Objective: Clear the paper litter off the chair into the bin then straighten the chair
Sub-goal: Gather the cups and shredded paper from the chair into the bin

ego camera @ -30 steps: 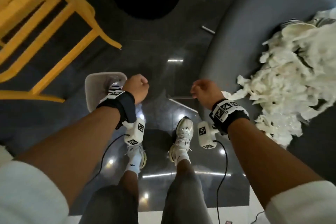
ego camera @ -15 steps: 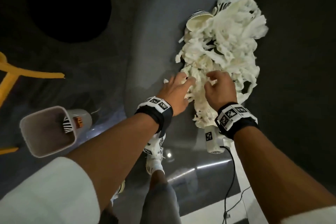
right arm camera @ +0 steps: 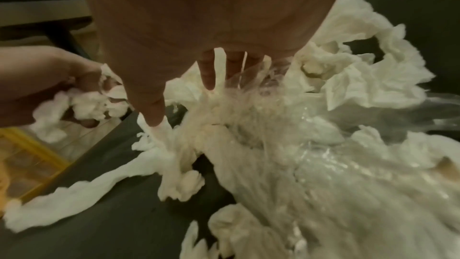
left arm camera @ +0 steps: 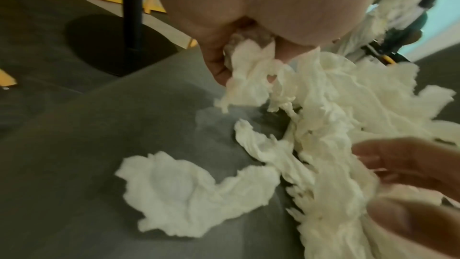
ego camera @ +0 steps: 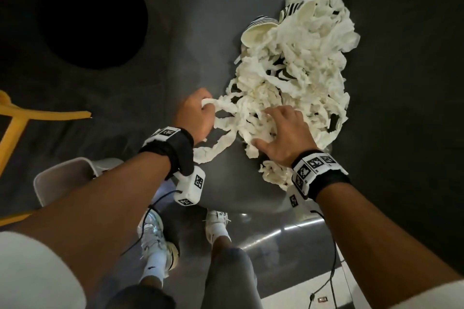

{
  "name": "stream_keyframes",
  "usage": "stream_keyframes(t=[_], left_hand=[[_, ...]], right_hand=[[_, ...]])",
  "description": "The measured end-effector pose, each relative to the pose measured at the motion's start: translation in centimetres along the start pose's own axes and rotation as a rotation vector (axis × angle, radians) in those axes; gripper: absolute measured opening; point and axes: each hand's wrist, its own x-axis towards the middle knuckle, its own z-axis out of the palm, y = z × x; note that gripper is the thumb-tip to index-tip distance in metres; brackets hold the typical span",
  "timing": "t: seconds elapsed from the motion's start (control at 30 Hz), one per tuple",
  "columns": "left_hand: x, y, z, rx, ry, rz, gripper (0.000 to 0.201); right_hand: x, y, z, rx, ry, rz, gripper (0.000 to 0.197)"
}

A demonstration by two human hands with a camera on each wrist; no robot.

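A big heap of white paper strips (ego camera: 296,63) lies on the grey chair seat (ego camera: 200,27), with striped paper cups (ego camera: 261,25) at its far side. My left hand (ego camera: 204,108) grips a bunch of strips at the heap's left edge; the left wrist view shows its fingers (left arm camera: 216,62) curled round the paper (left arm camera: 251,70). My right hand (ego camera: 283,130) lies spread on the near part of the heap, fingers (right arm camera: 208,74) straight and pushed in among the strips. The pale grey bin (ego camera: 47,180) stands on the floor at lower left, partly hidden by my left forearm.
Clear plastic film (right arm camera: 348,155) is mixed into the heap under my right hand. A black round stand base (ego camera: 93,15) sits on the floor to the chair's left. Yellow chair legs (ego camera: 45,114) reach in from the left. My feet stand at the seat's front edge.
A second ago both hands were fists above the floor by the bin. They moved onto the heap; now the left has pulled strips leftward and the right has spread flat.
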Motion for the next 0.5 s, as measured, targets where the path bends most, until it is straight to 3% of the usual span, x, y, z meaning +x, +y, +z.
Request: stream_keyframes(t=[0.13,0.37,0.5], left_hand=[[-0.3,-2.3,-3.4,-0.003,0.109,-0.044,0.013],[-2.2,-7.1,-7.2,-0.111,0.268,-0.176,0.017],[-4.0,-9.2,-8.7,-0.082,0.177,-0.221,0.022]], right_hand=[[0.1,-2.3,0.9,-0.112,0.105,-0.062,0.083],[0.8,-7.9,3.2,-0.232,0.163,-0.157,0.087],[2.1,-10.4,4.1,-0.196,0.168,-0.224,0.096]])
